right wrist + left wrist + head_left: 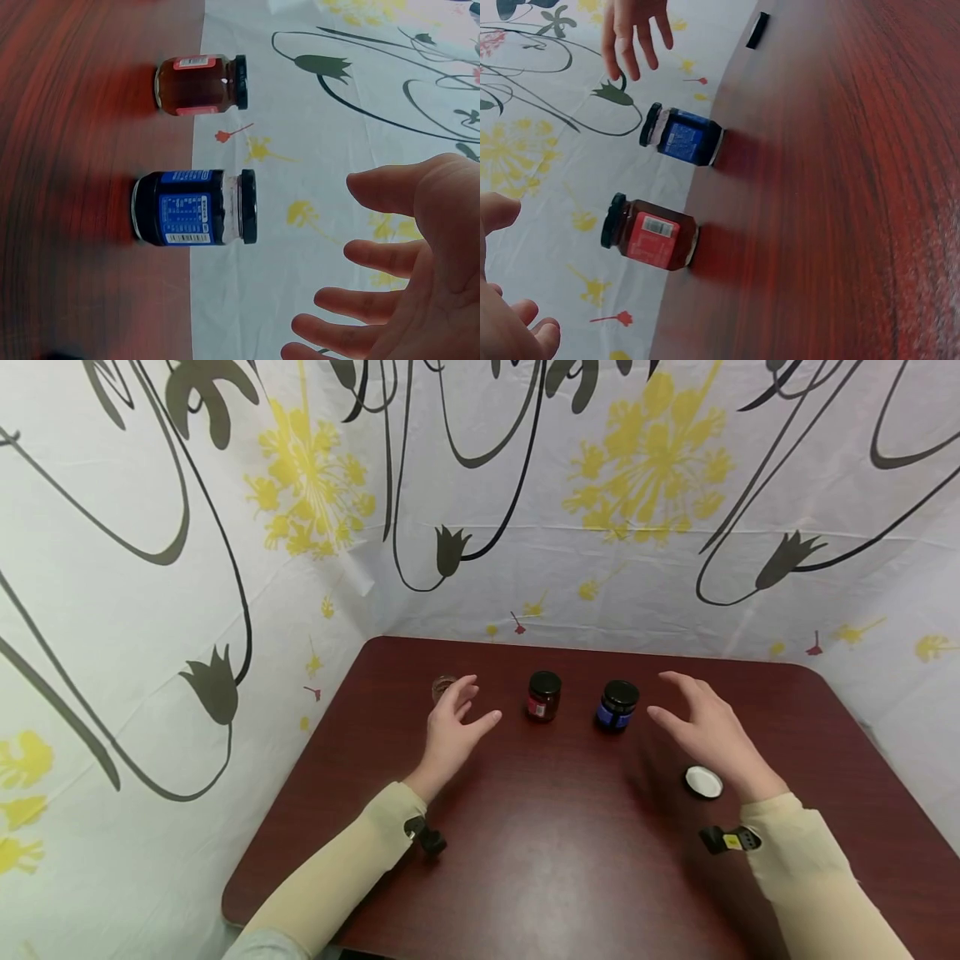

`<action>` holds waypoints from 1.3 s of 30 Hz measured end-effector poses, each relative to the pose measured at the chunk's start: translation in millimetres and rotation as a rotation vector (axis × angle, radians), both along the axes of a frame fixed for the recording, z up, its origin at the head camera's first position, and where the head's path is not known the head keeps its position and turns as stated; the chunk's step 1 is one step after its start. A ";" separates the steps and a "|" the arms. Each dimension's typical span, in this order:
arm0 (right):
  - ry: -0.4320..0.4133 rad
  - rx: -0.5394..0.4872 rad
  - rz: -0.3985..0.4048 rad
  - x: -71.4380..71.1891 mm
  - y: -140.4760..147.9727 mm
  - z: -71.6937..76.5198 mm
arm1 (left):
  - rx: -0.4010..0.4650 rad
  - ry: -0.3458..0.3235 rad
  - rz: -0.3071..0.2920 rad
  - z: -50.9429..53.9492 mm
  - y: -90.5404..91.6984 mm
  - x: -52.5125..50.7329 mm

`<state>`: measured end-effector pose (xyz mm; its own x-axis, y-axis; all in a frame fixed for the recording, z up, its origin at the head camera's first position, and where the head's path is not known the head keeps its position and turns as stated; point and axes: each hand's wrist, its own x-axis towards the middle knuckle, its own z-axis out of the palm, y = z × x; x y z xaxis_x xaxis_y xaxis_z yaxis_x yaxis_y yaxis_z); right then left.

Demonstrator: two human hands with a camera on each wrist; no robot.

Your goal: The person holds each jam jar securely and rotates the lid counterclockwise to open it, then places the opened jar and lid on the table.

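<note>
Two jars with black lids stand upright at the far middle of the table: a red-labelled jar [543, 702] [651, 238] [196, 86] and, to its right, a blue-labelled jar [616, 710] [682, 137] [186, 208]. My left hand [447, 735] is held left of the red-labelled jar, fingers spread and thumb apart, holding nothing. Partly hidden behind its fingertips is a small clear glass container [441, 685]. To the right of the blue-labelled jar, my right hand [705, 731] hovers with loose, parted fingers, touching nothing. Below it lies a lid [703, 782], white inside facing up.
The dark red wooden table [525, 860] has rounded corners. A white cloth [480, 610] with printed flowers hangs behind it and along the left side. Small black devices are strapped to both sleeved wrists.
</note>
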<state>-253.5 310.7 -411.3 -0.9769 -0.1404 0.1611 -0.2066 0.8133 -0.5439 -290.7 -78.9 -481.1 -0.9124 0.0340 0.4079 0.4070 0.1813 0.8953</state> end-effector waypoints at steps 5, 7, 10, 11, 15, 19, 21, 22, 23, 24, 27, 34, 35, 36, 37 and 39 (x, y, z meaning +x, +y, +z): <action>0.013 -0.004 0.006 -2.0 -4.9 2.5 | -0.015 -0.063 -0.004 -5.2 4.2 -3.9; 0.020 -0.002 0.006 -2.5 -6.7 3.4 | -0.014 -0.075 -0.008 -7.2 5.9 -6.3; 0.037 -0.005 0.007 -3.4 -9.1 5.0 | -0.011 -0.086 -0.017 -9.9 9.4 -10.8; 0.044 -0.006 0.006 -3.6 -9.8 5.4 | -0.012 -0.088 -0.019 -10.8 10.7 -12.6; 0.065 -0.020 0.010 -4.9 -13.8 7.4 | -0.021 -0.096 -0.026 -14.1 17.1 -20.5; 0.079 -0.037 0.015 -5.2 -17.9 8.2 | -0.029 -0.118 -0.016 -18.2 23.4 -27.3; 0.084 -0.045 0.016 -5.1 -19.5 8.1 | -0.036 -0.134 -0.006 -20.7 26.2 -30.1; 0.086 -0.047 0.016 -4.8 -20.3 8.2 | -0.040 -0.139 -0.003 -21.7 27.5 -31.2; 0.088 -0.050 0.017 -4.7 -20.8 8.2 | -0.043 -0.144 0.002 -22.7 28.9 -32.6; 0.089 -0.051 0.017 -4.7 -21.2 8.2 | -0.048 -0.151 0.006 -23.7 30.1 -33.8; 0.095 -0.061 0.018 -4.6 -22.3 9.2 | -0.052 -0.167 0.010 -25.7 33.8 -37.4; 0.123 -0.090 0.023 -6.1 -24.5 12.5 | -0.066 -0.226 0.011 -22.7 43.8 -44.6; 0.125 -0.094 0.022 -5.8 -24.7 12.5 | -0.073 -0.234 0.014 -22.7 45.6 -45.5; 0.127 -0.099 0.021 -5.3 -25.0 12.1 | -0.081 -0.243 0.021 -22.6 47.9 -46.2; 0.128 -0.102 0.018 -4.7 -25.2 11.2 | -0.092 -0.252 0.027 -23.3 50.2 -46.7; 0.126 -0.112 0.015 -3.5 -25.5 8.8 | -0.103 -0.262 0.034 -25.0 55.1 -47.0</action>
<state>-257.0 285.2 -402.5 -0.9458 -0.1292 0.2979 -0.2907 0.7457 -0.5996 -337.7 -23.8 -506.2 -0.9876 0.0307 0.1539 0.1562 0.2867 0.9452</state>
